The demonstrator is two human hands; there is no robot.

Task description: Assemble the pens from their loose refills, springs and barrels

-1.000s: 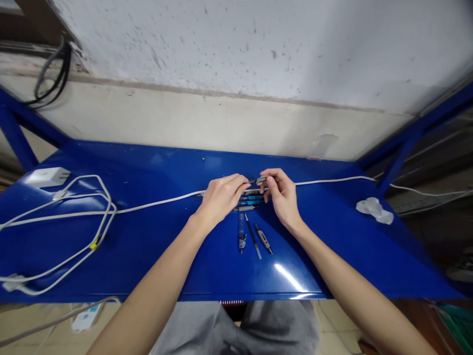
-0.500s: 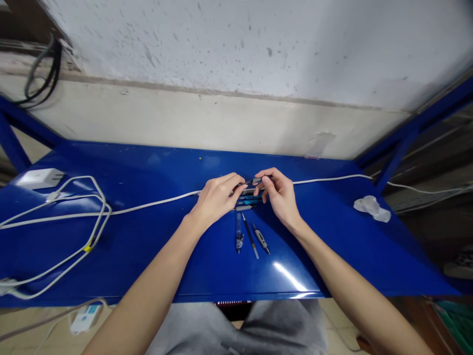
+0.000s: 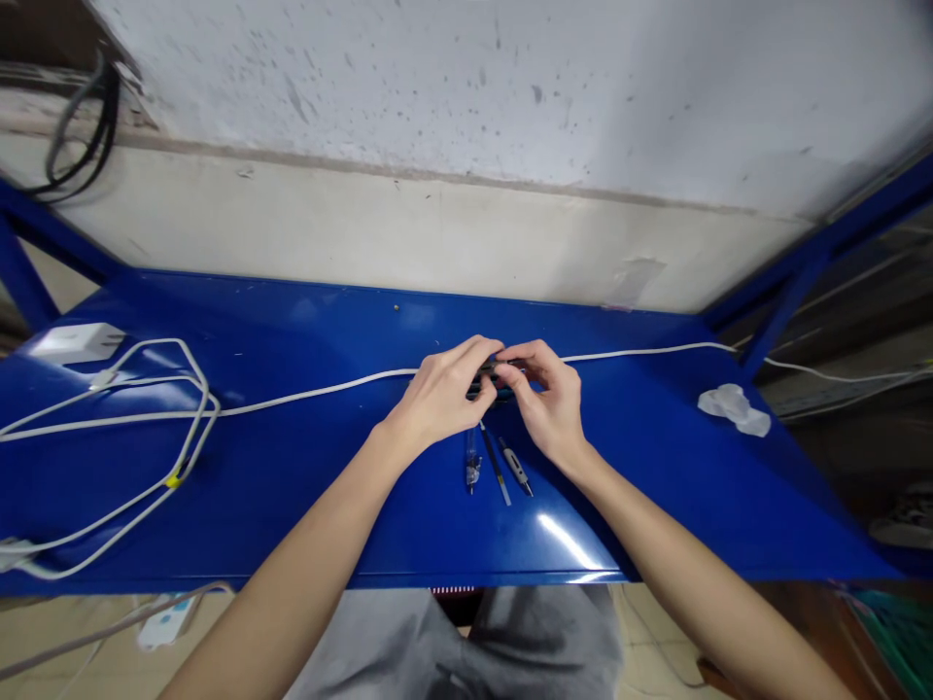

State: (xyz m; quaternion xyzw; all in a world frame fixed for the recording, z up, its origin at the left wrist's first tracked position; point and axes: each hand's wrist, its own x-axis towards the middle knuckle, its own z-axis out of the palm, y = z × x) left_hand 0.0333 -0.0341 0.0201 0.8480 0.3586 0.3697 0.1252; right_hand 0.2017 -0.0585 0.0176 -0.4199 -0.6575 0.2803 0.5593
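Note:
My left hand (image 3: pixel 450 394) and my right hand (image 3: pixel 548 397) meet over the middle of the blue table, fingers closed around parts of a dark pen (image 3: pixel 497 368). The fingers cover most of it, so I cannot tell whether the parts are joined. Just below lie a clear pen barrel (image 3: pixel 472 465), a thin dark pen refill (image 3: pixel 497 471) and a grey pen section with a pointed tip (image 3: pixel 517 469). More blue and dark pens are partly hidden beneath my hands.
A white cable (image 3: pixel 321 393) runs across the blue table (image 3: pixel 306 515) behind my hands and loops at the left. A white charger (image 3: pixel 79 342) sits at the far left. Crumpled white plastic (image 3: pixel 733 408) lies at the right. The wall (image 3: pixel 437 233) stands behind.
My hands have come closer together, bringing the dark pen parts together between my fingers. The pens beneath are now more covered. The loose pieces in front have stayed put.

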